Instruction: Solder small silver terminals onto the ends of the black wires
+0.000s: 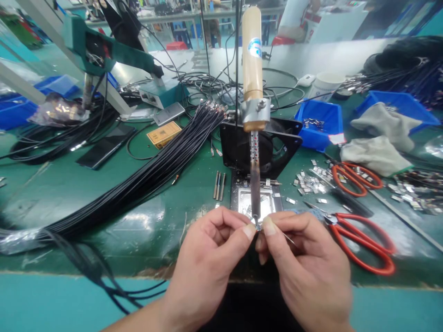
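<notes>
Both hands meet just under the tip of a soldering iron (255, 184), which hangs upright in a metal clamp. Thumb and index finger of my left hand (216, 253) are pinched at a tiny metal part (258, 226), too small to make out well. From the other side, my right hand (306, 263) pinches at the same part, and a thin wire (288, 238) sticks out by its fingers. Behind the fingertips lies a shallow metal tray (242, 197). A black fan (263, 147) stands behind the iron.
A long bundle of black cables (138, 184) crosses the left side. Red-handled scissors (367, 240) lie right of my right hand, near loose metal pieces (308, 183), a blue bin (320, 124) and gloves (375, 154). A phone (105, 145) lies at left.
</notes>
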### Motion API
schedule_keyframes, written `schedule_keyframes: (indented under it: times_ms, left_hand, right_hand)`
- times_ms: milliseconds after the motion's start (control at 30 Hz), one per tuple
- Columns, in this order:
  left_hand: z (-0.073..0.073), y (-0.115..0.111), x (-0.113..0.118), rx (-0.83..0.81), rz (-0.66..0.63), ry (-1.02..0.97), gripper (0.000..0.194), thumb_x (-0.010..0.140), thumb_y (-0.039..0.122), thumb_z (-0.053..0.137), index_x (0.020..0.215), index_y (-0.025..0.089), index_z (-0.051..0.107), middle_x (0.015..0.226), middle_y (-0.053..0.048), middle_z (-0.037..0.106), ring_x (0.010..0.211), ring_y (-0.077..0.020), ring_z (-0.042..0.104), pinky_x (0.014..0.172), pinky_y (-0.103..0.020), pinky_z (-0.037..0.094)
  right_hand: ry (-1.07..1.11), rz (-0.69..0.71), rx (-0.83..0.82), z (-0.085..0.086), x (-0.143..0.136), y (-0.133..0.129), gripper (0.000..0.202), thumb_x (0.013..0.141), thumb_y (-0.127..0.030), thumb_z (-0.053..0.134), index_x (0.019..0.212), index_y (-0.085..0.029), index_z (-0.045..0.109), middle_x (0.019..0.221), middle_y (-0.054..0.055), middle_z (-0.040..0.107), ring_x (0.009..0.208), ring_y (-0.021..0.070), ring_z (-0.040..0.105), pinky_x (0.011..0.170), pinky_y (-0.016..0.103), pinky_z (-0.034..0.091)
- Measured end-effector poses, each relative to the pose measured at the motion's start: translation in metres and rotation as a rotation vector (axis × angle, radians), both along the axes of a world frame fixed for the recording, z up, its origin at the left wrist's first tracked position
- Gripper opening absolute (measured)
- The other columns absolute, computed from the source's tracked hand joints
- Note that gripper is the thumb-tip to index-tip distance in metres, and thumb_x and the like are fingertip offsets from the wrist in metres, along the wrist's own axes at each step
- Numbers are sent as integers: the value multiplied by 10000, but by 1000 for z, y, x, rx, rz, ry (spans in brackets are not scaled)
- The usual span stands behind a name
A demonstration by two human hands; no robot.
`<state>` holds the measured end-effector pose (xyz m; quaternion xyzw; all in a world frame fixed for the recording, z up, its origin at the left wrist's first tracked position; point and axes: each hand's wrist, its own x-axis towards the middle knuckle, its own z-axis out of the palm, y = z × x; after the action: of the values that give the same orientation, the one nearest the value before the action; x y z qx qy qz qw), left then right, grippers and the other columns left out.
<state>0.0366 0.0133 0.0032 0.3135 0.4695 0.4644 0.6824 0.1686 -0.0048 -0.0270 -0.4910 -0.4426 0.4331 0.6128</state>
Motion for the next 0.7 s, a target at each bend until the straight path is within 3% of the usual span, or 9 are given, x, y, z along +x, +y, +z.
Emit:
schedule_keyframes:
  times_ms: [700]
  left_hand:
    - [0, -2, 2, 40, 9, 55, 193, 921, 159, 736, 736, 187, 688, 812, 41, 709, 662, -62, 621, 608, -154, 489]
  right_hand:
    - [-7, 2, -7, 0, 2, 1, 117, 948, -158, 684, 862, -230, 649, 773, -14, 689, 548, 90, 665, 497, 191, 581]
